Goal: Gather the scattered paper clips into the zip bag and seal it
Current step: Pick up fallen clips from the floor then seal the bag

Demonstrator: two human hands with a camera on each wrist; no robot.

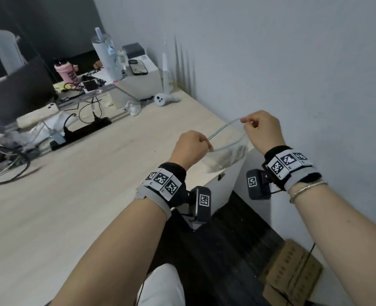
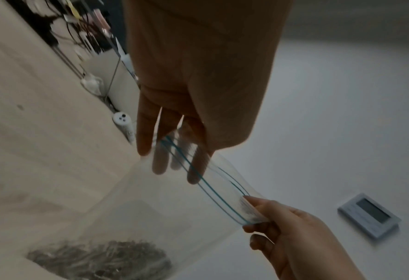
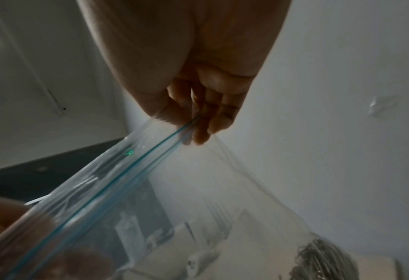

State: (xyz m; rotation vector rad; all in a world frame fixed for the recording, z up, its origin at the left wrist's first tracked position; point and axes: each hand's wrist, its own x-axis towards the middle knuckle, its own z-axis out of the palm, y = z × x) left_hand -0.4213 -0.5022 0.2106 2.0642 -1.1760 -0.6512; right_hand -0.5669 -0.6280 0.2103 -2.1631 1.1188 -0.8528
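Note:
A clear zip bag [image 1: 225,154] with a blue zip line hangs in the air over the table's right edge. A heap of metal paper clips [image 2: 97,259] lies in its bottom [image 3: 323,263]. My left hand [image 1: 189,149] pinches the near end of the bag's top strip [image 2: 186,163]. My right hand [image 1: 263,131] pinches the far end [image 3: 193,125]. The top strip [image 1: 222,129] stretches between the two hands. In the left wrist view the two blue lines [image 2: 213,187] stand slightly apart along the mouth.
The pale wooden table [image 1: 89,173] runs left. A black power strip [image 1: 81,133], cables, a laptop [image 1: 17,93], phones and bottles crowd its far end. A white controller [image 1: 166,99] lies near the wall. A cardboard box [image 1: 293,270] sits on the dark floor.

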